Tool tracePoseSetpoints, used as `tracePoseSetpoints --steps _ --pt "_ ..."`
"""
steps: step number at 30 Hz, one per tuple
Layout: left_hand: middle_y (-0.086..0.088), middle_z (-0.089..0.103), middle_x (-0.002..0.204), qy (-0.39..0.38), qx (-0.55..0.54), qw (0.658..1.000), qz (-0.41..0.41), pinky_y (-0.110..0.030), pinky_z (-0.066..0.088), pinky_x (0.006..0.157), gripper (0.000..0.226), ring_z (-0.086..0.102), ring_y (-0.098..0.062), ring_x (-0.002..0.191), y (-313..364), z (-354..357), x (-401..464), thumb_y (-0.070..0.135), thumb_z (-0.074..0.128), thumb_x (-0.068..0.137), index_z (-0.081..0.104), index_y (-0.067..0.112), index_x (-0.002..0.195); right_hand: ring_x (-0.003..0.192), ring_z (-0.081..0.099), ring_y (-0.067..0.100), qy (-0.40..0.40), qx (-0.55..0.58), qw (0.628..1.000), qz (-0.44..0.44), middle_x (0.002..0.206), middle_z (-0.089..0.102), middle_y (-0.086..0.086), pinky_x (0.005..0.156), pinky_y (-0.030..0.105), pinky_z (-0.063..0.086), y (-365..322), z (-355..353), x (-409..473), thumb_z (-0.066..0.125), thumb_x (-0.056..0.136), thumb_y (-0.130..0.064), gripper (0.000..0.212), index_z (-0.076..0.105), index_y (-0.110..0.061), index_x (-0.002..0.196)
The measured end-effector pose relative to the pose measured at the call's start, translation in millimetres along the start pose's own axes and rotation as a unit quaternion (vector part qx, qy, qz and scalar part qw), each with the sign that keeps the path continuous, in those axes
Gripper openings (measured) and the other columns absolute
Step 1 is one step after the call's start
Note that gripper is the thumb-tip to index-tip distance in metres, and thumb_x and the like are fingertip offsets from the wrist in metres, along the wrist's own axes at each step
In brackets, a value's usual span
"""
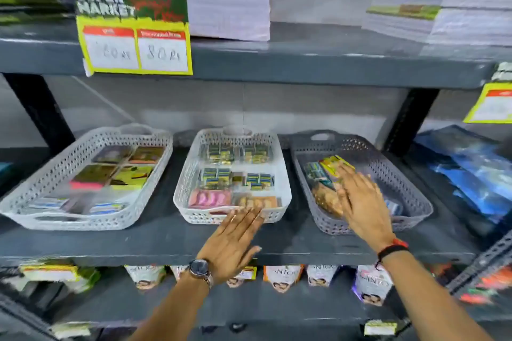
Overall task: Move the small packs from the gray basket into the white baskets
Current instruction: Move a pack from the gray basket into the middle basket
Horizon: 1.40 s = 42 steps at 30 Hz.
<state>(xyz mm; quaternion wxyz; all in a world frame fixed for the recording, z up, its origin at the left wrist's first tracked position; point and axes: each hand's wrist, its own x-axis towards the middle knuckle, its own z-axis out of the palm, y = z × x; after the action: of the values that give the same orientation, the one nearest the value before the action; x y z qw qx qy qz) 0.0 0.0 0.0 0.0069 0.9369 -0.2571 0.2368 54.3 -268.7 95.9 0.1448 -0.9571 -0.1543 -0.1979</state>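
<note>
Both forearms reached up from below. Left hand, watch on its wrist, lay flat with fingers spread and empty, fingertips at the near rim of the middle white basket. Right hand hovered open over the gray basket, fingers spread above the small packs inside; whether it touched them was unclear. Another white basket sat well beyond the left hand, leftward.

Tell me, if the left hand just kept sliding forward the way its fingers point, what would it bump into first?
Probably the front wall of the middle white basket; the left hand has fingertips almost at it, though depth is hard to judge.
</note>
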Motion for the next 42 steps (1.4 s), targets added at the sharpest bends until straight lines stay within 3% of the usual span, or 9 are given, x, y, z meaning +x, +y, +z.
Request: tracePoseSetpoints --steps 6,11,14,23,27,30,33,38,42 --pt "-0.006 0.038 0.146 -0.012 -0.023 0.998 0.061 -0.033 0.002 0.113 0.060 0.013 -0.021 0.141 -6.5 26.0 5.0 0.043 0.000 0.100 -0.013 0.011 0.149 0.107 0.061 0.043 -0.025 0.005 0.997 0.078 0.120 0.063 0.027 0.093 0.050 0.047 20.5 22.5 38.5 0.041 0.088 -0.024 0.047 0.055 0.003 0.123" --pt "-0.004 -0.017 0.156 -0.012 -0.073 0.994 0.079 -0.031 0.002 0.114 0.061 -0.005 -0.016 0.144 9.2 43.4 13.7 0.044 0.001 0.100 -0.017 0.011 0.148 0.118 0.055 0.040 -0.046 -0.004 0.994 0.099 0.128 0.058 0.025 0.102 0.047 0.042 24.6 37.4 52.6 0.052 0.092 -0.011 0.038 0.051 0.001 0.128" --pt "-0.004 0.021 0.155 -0.097 -0.123 0.987 0.041 -0.028 0.002 0.112 0.061 0.027 -0.015 0.136 17.5 50.2 17.8 0.044 -0.003 0.099 -0.015 0.009 0.148 0.123 0.051 0.035 -0.101 -0.009 0.987 0.128 0.134 0.055 0.020 0.101 0.044 0.042 28.0 45.5 56.8 0.053 0.091 -0.014 0.042 0.049 -0.005 0.131" --pt "0.005 0.063 0.125 -0.233 -0.123 0.965 -0.012 -0.029 0.050 0.090 0.080 0.061 -0.008 0.112 21.6 51.0 28.8 0.039 -0.009 0.100 0.066 0.021 0.118 0.119 0.055 0.031 -0.343 -0.016 0.925 0.160 0.133 0.057 0.014 0.096 0.037 0.048 40.0 56.0 60.1 0.059 0.084 -0.029 0.058 0.037 -0.027 0.138" --pt "0.002 0.053 0.136 -0.244 -0.097 0.965 -0.008 -0.033 0.042 0.099 0.082 0.053 -0.011 0.123 20.9 44.7 29.7 0.043 -0.014 0.097 0.058 0.019 0.128 0.109 0.059 0.029 -0.335 0.005 0.929 0.160 0.122 0.062 0.013 0.088 0.033 0.047 50.0 59.8 60.1 0.064 0.077 -0.014 0.060 0.042 -0.021 0.132" --pt "0.003 -0.002 0.154 -0.249 -0.120 0.961 0.021 -0.034 -0.008 0.113 0.099 -0.001 -0.012 0.142 22.8 45.6 32.3 0.059 -0.028 0.073 0.015 0.016 0.151 0.100 0.061 0.028 -0.316 0.011 0.937 0.149 0.111 0.066 0.012 0.081 0.034 0.050 51.8 60.3 60.6 0.068 0.071 -0.014 0.050 0.051 -0.019 0.118" --pt "0.010 -0.024 0.142 -0.268 -0.143 0.952 0.026 -0.025 -0.018 0.107 0.101 -0.022 -0.003 0.130 24.7 41.1 33.5 0.060 -0.027 0.063 -0.001 0.019 0.151 0.101 0.062 0.030 -0.275 0.004 0.948 0.157 0.112 0.066 0.011 0.082 0.036 0.050 46.8 51.2 62.4 0.070 0.070 -0.021 0.049 0.053 -0.022 0.116" --pt "0.001 0.049 0.139 -0.292 -0.129 0.947 -0.015 -0.037 0.032 0.102 0.078 0.051 -0.012 0.124 20.6 44.3 30.5 0.046 -0.011 0.098 0.055 0.019 0.131 0.103 0.063 0.030 -0.158 0.097 0.977 0.102 0.115 0.068 0.012 0.089 0.034 0.049 17.1 12.8 84.0 0.073 0.071 -0.016 0.054 0.054 -0.018 0.121" --pt "0.002 0.057 0.133 -0.258 -0.132 0.957 -0.014 -0.035 0.033 0.100 0.074 0.056 -0.012 0.119 20.2 48.1 27.2 0.044 -0.005 0.099 0.058 0.019 0.127 0.113 0.060 0.024 -0.208 0.160 0.965 -0.019 0.125 0.063 0.003 0.096 0.038 0.048 -24.4 6.6 103.3 0.076 0.072 -0.019 0.062 0.050 -0.023 0.128"
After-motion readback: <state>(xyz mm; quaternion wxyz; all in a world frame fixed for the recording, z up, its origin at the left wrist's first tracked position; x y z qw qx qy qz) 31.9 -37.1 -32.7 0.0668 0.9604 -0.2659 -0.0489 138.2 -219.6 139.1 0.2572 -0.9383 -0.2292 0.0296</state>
